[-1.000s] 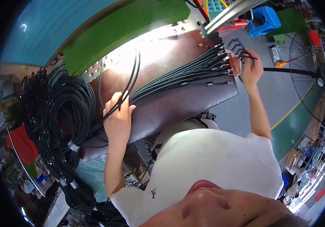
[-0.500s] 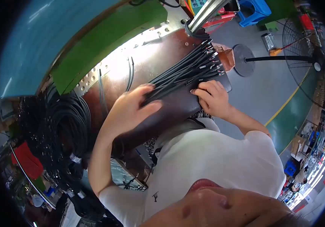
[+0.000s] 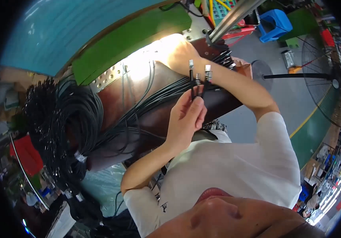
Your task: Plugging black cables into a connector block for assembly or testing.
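My left hand is closed around a few black cables, pinching them just below their ends. Metal connectors on these cable ends point up, away from my fingers. My right arm reaches across beyond them, and my right hand is over the brightly lit far side of the workbench. Glare washes out its fingers, so what they touch is unclear. A bundle of long black cables lies along the brown bench top beneath my hands. More cable ends lie at its right end, partly behind my right forearm.
Thick coils of black cable hang over the bench's left side. A perforated metal strip and a green board border the far side. A metal pole rises at back right; a blue stool and a fan stand beyond.
My left hand has moved right and now holds cable ends upright. My right hand has left the bench's near right edge and reached far left into the light. The bundle now stretches further left.
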Available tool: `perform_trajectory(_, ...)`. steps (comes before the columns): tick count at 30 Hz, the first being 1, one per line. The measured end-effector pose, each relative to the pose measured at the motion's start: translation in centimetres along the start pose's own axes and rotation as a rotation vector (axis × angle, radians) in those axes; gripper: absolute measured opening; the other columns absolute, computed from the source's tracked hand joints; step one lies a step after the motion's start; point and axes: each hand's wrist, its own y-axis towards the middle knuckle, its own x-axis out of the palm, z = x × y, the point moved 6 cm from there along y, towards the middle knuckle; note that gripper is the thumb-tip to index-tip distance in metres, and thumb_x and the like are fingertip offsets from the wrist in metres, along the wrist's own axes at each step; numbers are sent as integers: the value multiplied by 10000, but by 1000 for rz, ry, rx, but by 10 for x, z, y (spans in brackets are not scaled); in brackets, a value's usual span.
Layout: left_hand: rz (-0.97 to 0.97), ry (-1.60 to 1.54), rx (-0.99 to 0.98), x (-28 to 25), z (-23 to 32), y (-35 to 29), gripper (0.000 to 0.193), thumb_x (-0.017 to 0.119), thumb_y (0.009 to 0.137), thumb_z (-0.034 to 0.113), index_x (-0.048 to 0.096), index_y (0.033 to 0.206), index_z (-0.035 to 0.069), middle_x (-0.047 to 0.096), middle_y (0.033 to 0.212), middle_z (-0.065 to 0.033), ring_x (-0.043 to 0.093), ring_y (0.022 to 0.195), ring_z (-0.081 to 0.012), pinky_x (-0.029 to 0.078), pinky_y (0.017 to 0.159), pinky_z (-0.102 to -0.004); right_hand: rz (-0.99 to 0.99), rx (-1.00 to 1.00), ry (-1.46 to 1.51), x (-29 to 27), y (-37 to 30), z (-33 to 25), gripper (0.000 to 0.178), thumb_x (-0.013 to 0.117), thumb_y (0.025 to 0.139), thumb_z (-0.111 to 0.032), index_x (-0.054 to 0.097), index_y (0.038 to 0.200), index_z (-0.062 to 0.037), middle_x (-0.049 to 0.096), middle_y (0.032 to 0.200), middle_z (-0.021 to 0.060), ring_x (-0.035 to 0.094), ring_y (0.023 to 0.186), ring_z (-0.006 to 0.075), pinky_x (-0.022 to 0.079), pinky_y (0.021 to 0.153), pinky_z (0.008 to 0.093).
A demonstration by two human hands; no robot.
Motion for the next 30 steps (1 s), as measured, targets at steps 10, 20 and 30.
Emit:
perform_trajectory(10, 166, -207, 83, -56, -21, 1, 237, 469, 979, 266, 550, 1080, 68, 418, 593, 20, 316, 428, -44, 245, 380, -190, -108, -60, 397, -37, -49, -11, 198, 649, 782, -172, 622, 955, -79, 580, 906, 57, 565, 894, 261, 465, 761, 372)
perform_trajectory(20, 71, -284, -91, -65, -21, -8, 231, 520, 950, 261, 561, 954, 34, 550, 637, -35, 474, 476, -83, 363, 429, -196, 188, -405, 216, -79, -59, -55, 283, 627, 709, -118, 621, 984, -52, 608, 931, 52, 598, 831, 201, 485, 697, 306)
perform_trajectory(30, 350, 317, 470, -95, 20, -42, 242, 449, 985, 176, 567, 1003, -34, 654, 934, -157, 635, 831, -157, 524, 710, -281, 101, 59, 615, -50, -38, -38, 215, 678, 701, -11, 614, 899, -65, 634, 959, 67, 600, 840, 249, 465, 695, 331)
